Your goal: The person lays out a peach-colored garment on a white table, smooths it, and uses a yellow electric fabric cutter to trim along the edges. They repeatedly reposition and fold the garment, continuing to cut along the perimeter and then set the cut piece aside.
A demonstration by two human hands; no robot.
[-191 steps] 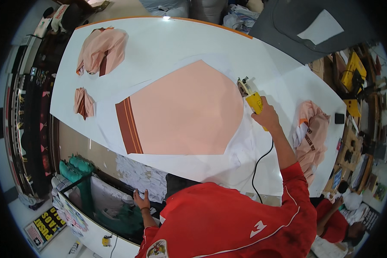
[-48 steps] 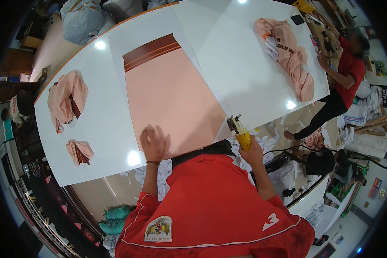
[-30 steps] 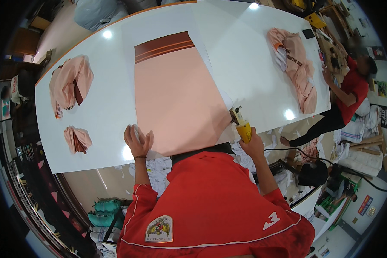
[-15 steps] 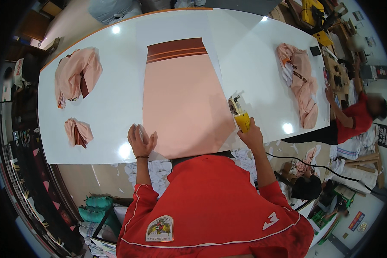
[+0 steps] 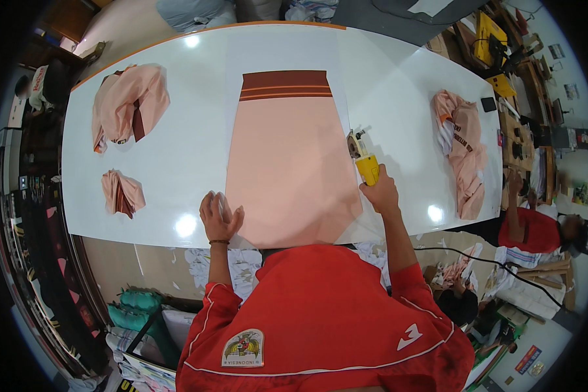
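Note:
A peach fabric panel point(image 5: 287, 163) lies flat on the white table, with a dark brown band point(image 5: 284, 85) and orange stripes across its far end. My right hand point(image 5: 381, 189) grips the yellow body of a handheld electric fabric cutter point(image 5: 368, 168). The cutter's metal head is at the panel's right edge, around the middle of its length. My left hand point(image 5: 220, 219) rests at the panel's near left edge, fingers spread and holding nothing. Whether the blade is touching the cloth is too small to tell.
Crumpled peach garments lie on the white table point(image 5: 196, 117): a large heap point(image 5: 130, 101) and a small piece point(image 5: 122, 194) at left, a long heap point(image 5: 462, 153) at right. A black cord point(image 5: 470, 255) trails right. A co-worker in red point(image 5: 532, 228) is beyond the right end.
My right hand has moved the cutter farther away from me along the panel's right edge. My left hand stays near the left edge. The whole view has shifted slightly, and the co-worker's arm has moved.

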